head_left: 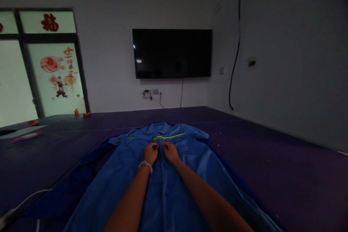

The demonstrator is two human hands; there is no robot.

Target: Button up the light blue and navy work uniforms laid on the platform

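Observation:
A blue short-sleeved work shirt (187,166) with bright yellow-green piping across the chest lies spread out front side up, collar away from me. Darker blue cloth (78,174) shows beneath it at both sides. My left hand (151,153), with a pale scrunchie (146,166) at the wrist, has its fingers curled on the front placket just below the piping. Close beside it, across the placket, my right hand (170,152) pinches the same edge from the other side. The fingertips are dark, and any button between them is too small to see.
The shirt lies on a broad dark purple surface (272,174). A white cable (29,196) runs in at the lower left. Farther left are a pink-edged flat item (29,136) and small orange objects (76,112). A television (172,53) hangs on the far wall.

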